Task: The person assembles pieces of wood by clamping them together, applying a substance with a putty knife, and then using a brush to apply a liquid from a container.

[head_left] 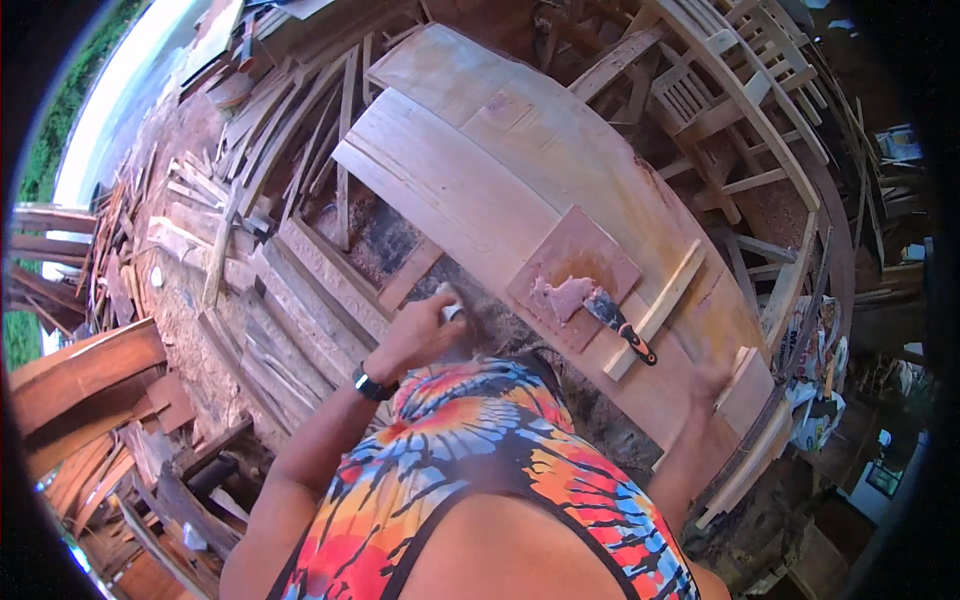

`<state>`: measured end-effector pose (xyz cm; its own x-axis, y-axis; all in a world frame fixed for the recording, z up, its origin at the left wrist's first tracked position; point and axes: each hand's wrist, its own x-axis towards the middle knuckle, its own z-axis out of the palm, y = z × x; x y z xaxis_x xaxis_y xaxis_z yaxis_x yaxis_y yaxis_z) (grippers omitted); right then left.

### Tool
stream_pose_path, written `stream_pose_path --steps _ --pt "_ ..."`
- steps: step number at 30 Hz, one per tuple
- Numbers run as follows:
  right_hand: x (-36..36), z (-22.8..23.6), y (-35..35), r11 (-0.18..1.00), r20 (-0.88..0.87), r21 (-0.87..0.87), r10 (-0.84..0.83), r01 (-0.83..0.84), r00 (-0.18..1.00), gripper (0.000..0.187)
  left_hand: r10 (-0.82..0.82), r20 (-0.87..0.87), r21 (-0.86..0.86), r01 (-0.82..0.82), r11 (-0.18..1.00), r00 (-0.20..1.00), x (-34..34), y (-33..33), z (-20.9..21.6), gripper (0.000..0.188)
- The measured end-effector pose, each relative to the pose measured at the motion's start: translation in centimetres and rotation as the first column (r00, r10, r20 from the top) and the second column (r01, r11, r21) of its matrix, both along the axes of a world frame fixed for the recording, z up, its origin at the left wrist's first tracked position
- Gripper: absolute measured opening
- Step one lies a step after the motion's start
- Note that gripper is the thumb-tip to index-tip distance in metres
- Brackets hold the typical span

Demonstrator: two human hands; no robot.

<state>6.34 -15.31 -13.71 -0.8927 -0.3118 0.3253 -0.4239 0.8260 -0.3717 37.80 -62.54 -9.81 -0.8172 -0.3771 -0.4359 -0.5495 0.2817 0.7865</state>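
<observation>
My left hand (418,332), with a dark watch on the wrist, is closed around a small whitish, crumpled-looking thing (451,302) whose kind I cannot make out. It hangs beside the near edge of a long wooden panel (440,160). Over the panel's right part is my right hand (710,382), blurred, its fingers too unclear to read, close to a short wooden piece (745,385). Between the hands, a square board (590,235) lies on the panel with a lump of pink putty (562,298). A putty knife (622,328) with a black and orange handle rests with its blade at the putty.
A wooden strip (660,305) lies across the panel beside the knife. Long timber pieces (290,330) and offcuts crowd the left side. Wooden frames (740,110) stand at the far right, and a plastic bag (815,410) sits past the panel's right end.
</observation>
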Motion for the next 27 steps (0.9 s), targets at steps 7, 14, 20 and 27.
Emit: stream_pose_path --steps 7,14,20,27 --pt "7.1 0.1 -36.9 0.732 0.366 0.032 0.625 -0.681 0.689 0.068 -0.299 0.302 -0.353 0.397 0.847 0.905 -1.2 -11.6 3.4 0.052" --pt "5.8 -5.3 -56.2 0.703 0.382 0.211 0.58 -0.679 0.719 0.085 0.003 0.118 -0.536 0.061 0.842 0.993 -1.2 -17.5 6.6 0.055" --pt "5.3 -7.0 -61.6 0.77 0.374 0.232 0.493 -0.594 0.786 0.086 -0.022 0.321 -0.355 0.142 0.924 0.947 1.1 -24.6 7.0 0.056" --pt "8.6 -4.5 -62.2 0.83 0.432 0.293 0.328 -0.475 0.84 0.083 -0.179 0.23 -0.433 0.266 0.862 0.956 -3.4 -44.1 4.0 0.054"
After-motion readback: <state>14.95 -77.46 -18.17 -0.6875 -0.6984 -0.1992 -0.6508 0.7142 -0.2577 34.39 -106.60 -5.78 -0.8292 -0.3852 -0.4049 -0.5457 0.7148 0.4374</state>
